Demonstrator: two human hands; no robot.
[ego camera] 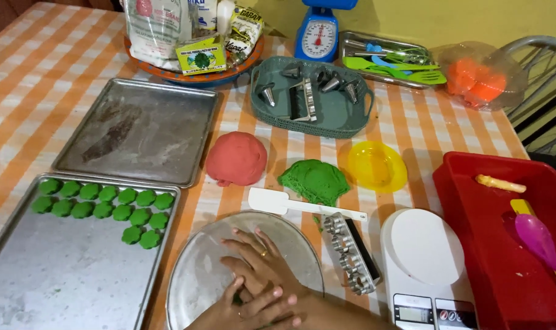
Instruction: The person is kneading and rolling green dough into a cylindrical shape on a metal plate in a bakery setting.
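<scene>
Both my hands are pressed together over a round metal plate (198, 269) at the near edge. My right hand (259, 256) lies on top with fingers spread towards the upper left and a ring on one finger. My left hand (259, 308) sits under it, fingers pointing right. A small piece of green dough (236, 299) shows between the palms. A green dough lump (314, 180) and a red dough ball (236, 159) lie beyond the plate, with a white spatula (278, 201) in front of them.
A baking tray (64, 281) at the left holds several green flower-shaped cookies (107, 205); a bare tray (137, 131) lies behind it. A metal cutter (351, 253), a white digital scale (424, 263), a red tub (504, 244), a yellow dish (377, 165) and a teal basket of piping nozzles (311, 98) stand to the right and back.
</scene>
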